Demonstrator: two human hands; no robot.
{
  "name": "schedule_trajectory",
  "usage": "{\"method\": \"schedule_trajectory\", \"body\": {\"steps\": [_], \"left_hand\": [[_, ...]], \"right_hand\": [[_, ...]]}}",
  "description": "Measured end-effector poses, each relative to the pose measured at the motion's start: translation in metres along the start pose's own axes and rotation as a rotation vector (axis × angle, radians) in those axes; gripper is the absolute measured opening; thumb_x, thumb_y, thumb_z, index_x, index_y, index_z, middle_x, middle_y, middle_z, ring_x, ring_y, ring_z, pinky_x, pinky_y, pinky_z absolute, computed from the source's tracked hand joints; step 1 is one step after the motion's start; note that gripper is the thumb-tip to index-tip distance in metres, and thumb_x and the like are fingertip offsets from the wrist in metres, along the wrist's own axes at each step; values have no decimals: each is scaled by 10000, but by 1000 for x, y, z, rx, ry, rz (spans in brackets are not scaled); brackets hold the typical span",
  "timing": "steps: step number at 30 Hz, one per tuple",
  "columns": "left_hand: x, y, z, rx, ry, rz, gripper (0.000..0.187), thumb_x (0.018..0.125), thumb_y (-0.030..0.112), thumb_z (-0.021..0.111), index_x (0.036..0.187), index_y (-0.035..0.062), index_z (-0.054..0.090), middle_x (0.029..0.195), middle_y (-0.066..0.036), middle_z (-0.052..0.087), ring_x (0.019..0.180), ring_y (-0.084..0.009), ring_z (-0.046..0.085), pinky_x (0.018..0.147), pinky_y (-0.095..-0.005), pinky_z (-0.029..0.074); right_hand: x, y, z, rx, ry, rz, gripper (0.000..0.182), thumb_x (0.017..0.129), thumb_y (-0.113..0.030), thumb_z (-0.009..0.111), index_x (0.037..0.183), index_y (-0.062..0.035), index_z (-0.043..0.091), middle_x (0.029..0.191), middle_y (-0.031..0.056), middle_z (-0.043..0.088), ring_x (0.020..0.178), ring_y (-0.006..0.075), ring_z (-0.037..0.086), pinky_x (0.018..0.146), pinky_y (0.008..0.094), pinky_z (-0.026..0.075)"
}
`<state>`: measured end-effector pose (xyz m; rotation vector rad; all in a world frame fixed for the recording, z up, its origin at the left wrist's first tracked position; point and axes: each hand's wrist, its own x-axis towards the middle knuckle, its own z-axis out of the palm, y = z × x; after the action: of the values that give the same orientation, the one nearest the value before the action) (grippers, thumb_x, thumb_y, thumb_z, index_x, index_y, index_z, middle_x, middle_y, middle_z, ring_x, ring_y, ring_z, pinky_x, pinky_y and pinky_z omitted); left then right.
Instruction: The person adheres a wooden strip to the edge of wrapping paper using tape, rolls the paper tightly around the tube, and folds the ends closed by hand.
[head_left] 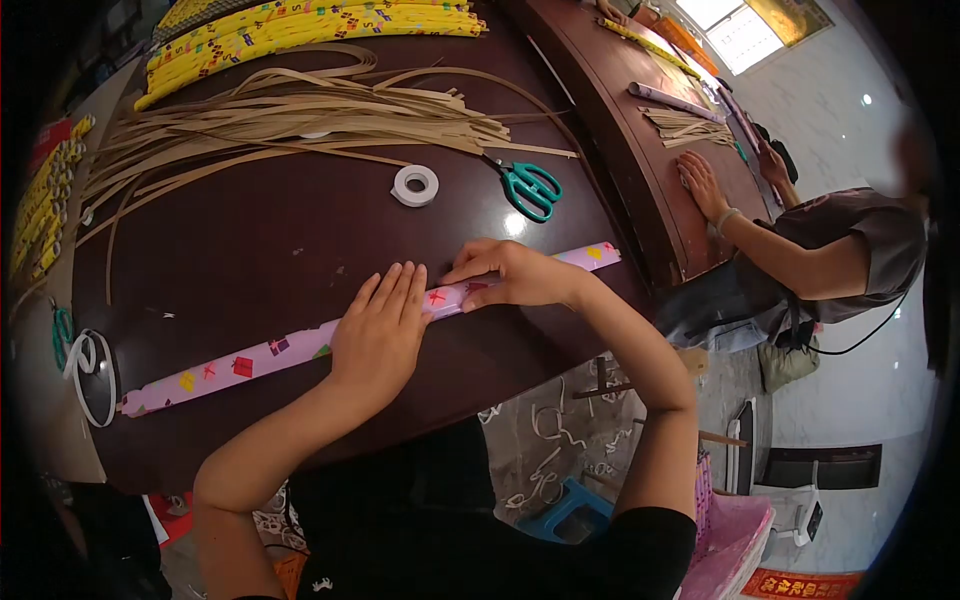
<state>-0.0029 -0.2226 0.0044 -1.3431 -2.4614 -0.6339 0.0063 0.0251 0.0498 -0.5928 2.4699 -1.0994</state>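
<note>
A long pink roll of wrapping paper (240,367), printed with small gifts and bows, lies slantwise across the dark table in front of me. My left hand (380,330) rests flat over its middle, fingers stretched out. Just to the right, my right hand (520,275) grips the same roll between thumb and bent fingers. Beyond them on the tabletop are a roll of white tape (414,186) and green-handled scissors (531,190). A loose white ring of strip (95,378) sits by the roll's left end.
Many flat tan strips (300,115) spread over the far half of the table, with yellow wrapped rolls (320,25) behind. More yellow rolls (45,200) and green scissors (62,335) lie left. A co-worker (810,250) works at another table (650,150). A blue stool (570,515) stands below.
</note>
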Motion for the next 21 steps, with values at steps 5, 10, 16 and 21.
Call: {"method": "schedule_trajectory", "body": {"steps": [5, 10, 16, 21], "left_hand": [[0, 1, -3, -13, -13, -1, 453, 967, 208, 551, 1324, -69, 521, 1282, -221, 609, 1238, -314, 568, 1074, -429, 404], [0, 1, -2, -33, -21, -6, 446, 977, 191, 547, 1330, -79, 513, 1289, -230, 602, 1245, -315, 564, 1078, -429, 407], [0, 1, 0, 5, -4, 1, 449, 973, 219, 534, 1320, -66, 527, 1285, -214, 610, 1238, -303, 570, 1076, -421, 401], [0, 1, 0, 13, -26, 3, 446, 976, 217, 531, 1320, -67, 526, 1285, -216, 609, 1239, -305, 569, 1074, -423, 403]], "right_hand": [[-13, -2, -9, -32, -18, 118, 449, 795, -166, 785, 1229, -109, 684, 1098, 67, 610, 1049, 225, 578, 919, 326, 465], [-26, 5, -17, -37, 2, 117, 461, 798, -145, 778, 1246, -111, 674, 1117, 68, 612, 1057, 226, 582, 946, 326, 465], [-28, 9, -22, 118, 16, 128, 387, 811, -137, 768, 1184, -67, 691, 1125, 83, 629, 1022, 236, 610, 908, 345, 477], [-17, -4, -2, -138, 100, 136, 389, 782, -163, 804, 1139, -54, 696, 1029, 82, 630, 1004, 242, 588, 891, 331, 473]]}}
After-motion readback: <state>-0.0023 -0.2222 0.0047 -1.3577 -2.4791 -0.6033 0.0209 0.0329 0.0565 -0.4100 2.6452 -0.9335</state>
